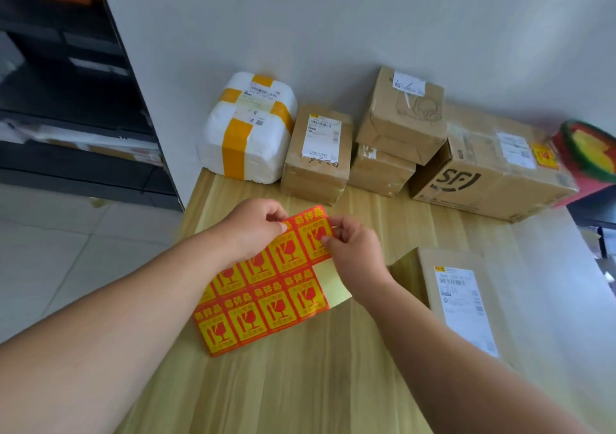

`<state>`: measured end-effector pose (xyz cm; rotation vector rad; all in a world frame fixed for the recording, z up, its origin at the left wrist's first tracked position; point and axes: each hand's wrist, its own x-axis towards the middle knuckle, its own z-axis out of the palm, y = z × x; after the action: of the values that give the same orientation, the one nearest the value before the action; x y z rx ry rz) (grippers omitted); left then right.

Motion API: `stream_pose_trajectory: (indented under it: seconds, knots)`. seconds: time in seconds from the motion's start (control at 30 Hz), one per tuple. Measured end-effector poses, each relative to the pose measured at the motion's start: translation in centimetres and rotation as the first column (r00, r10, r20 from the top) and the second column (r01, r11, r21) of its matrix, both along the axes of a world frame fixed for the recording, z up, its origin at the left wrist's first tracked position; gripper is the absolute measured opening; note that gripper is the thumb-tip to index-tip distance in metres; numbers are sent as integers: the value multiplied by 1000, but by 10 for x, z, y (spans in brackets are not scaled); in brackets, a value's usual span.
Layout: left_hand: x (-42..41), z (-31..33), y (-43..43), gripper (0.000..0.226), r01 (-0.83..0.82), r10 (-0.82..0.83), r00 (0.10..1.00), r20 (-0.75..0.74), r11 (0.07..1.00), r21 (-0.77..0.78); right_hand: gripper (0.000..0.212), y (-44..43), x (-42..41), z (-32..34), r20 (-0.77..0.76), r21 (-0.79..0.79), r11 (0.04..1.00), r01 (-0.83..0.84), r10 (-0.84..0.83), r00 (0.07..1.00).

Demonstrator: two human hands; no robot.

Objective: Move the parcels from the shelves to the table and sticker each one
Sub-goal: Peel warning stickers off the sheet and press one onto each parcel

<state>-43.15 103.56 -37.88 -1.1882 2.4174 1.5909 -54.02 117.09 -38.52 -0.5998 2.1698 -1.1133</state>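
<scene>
Red-and-yellow sticker sheet (263,287) held low over the pale wood-grain counter (300,383), front centre. Each sticker has a broken-glass symbol and Chinese characters. One cell shows bare pale backing. Left hand (256,226) pinches the sheet's top edge; right hand (353,253) pinches the top-right sticker. Flat tan cardboard parcel (430,267) with a white shipping label lies just right. Along the wall: white foam box (246,126) taped yellow, brown cartons (316,156), large carton (473,180) printed "SF", one such sticker on top.

The sticker sheet (263,287) is red with yellow squares bearing red glass symbols. The worktop (300,383) shows pale wood grain. A white parcel (246,130) carries orange-yellow tape; the other boxes (316,160) are brown.
</scene>
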Motion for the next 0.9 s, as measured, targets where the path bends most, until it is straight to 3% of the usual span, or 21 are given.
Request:
stream_pose_trajectory:
  seconds: [0.1, 0.17, 0.27, 0.53, 0.9]
  knots:
    - [-1, 19, 7, 12, -27, 28, 998, -57, 999, 28, 24, 8, 4, 17, -237, 0, 999, 54, -52, 970]
    - [-3, 32, 12, 12, -37, 40, 995, -94, 999, 39, 29, 12, 9, 28, -449, -12, 999, 44, -45, 893]
    - [-8, 49, 19, 12, -37, 46, 988, -148, 998, 60, 28, 12, 18, 42, -572, -67, 997, -39, -6, 820]
    - [-16, 75, 34, 15, -28, 52, 959, -278, 996, 89, 21, 7, 17, 60, -529, -165, 985, -52, -44, 848]
    - [-20, 81, 37, 16, -31, 21, 964, -264, 999, -34, 14, 6, 8, 67, -409, -193, 980, -53, -32, 912]
